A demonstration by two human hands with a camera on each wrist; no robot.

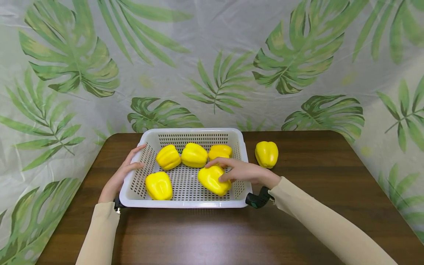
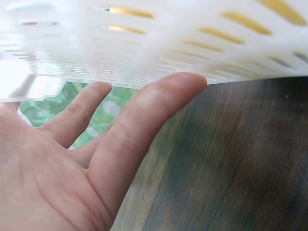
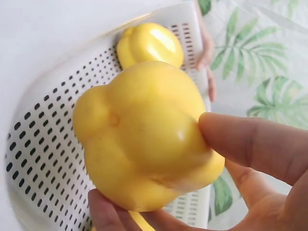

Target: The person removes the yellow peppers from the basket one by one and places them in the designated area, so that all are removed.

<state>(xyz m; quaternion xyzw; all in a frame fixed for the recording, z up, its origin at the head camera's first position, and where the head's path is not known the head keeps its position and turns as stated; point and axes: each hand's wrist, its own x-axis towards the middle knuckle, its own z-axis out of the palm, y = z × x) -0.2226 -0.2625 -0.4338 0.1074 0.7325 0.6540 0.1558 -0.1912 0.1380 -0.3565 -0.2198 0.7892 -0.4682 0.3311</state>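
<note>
Leafy green-print fabric (image 1: 228, 36) hangs behind everything on my feed, with a dark wood worktop (image 1: 185, 239) in front of it. White perforated basket (image 1: 185, 204) sits at 12 o'clock, and that's where nearly all the action is.

Progress check from my end: four yellow peppers rest in the basket. Clockwise, that's the 8 o'clock pepper (image 1: 159, 186) up front, the 10 o'clock pepper (image 1: 168, 157), the 12 o'clock pepper (image 1: 194, 155) and the 2 o'clock pepper (image 1: 220, 151), partly hidden. Number five, the held pepper (image 1: 211, 180), is at the basket's 4 o'clock, grasped by my right hand (image 1: 241, 171) with thumb and fingers round it. Can't tell whether its underside touches the basket floor, but it's clearly not released.

My left hand (image 1: 120, 176) is at the basket's 9 o'clock side, fingers pretty straight against the wall, not clenched. Looks like steadying to me.

Only straggler is the loose pepper (image 1: 266, 154), on the worktop just outside the basket around 3 o'clock, nothing touching it. My read, if they're all going in: four done, one mid-move, one left. Honestly though, I can't tell from this moment whether they're going in or coming out.
</note>
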